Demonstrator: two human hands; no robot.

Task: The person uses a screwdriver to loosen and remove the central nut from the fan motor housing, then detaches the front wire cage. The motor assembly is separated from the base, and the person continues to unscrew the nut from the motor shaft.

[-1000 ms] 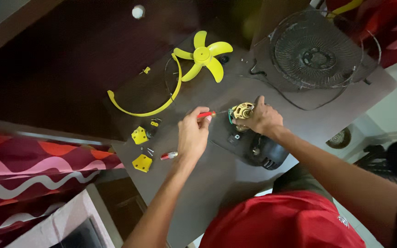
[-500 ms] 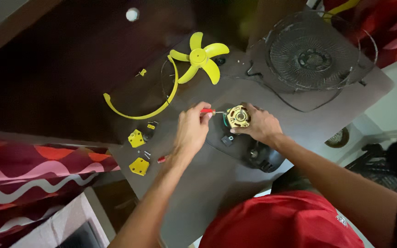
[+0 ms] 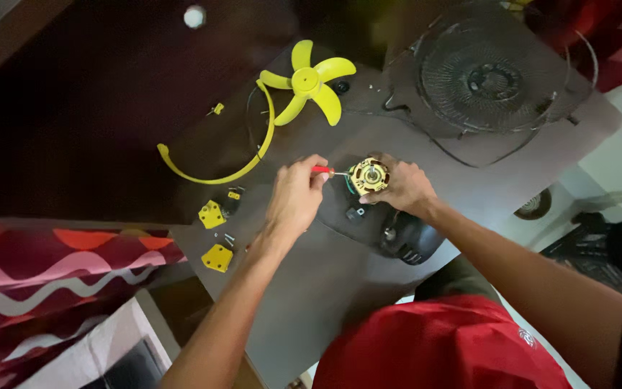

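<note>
The left hand [image 3: 295,198] pinches a red screwdriver [image 3: 323,171] near the middle of the frame. The tool lies flat and points right, its tip touching the small motor [image 3: 368,176]. The right hand [image 3: 404,189] wraps its fingers around the motor, above the black case [image 3: 404,241].

The fan blade [image 3: 308,81] is bright yellow, and so is the curved guard ring strip [image 3: 235,162] near the far left corner of the dark brown table [image 3: 311,302]. Two small plates [image 3: 214,236] by the left edge are yellow too. The screwdriver [image 3: 322,171] has a red handle; the motor [image 3: 368,176] shows brass-gold with green wires. The wire fan guard [image 3: 494,75] is black. The cloth [image 3: 52,281] carries wavy red, maroon, pink and white bands.
</note>
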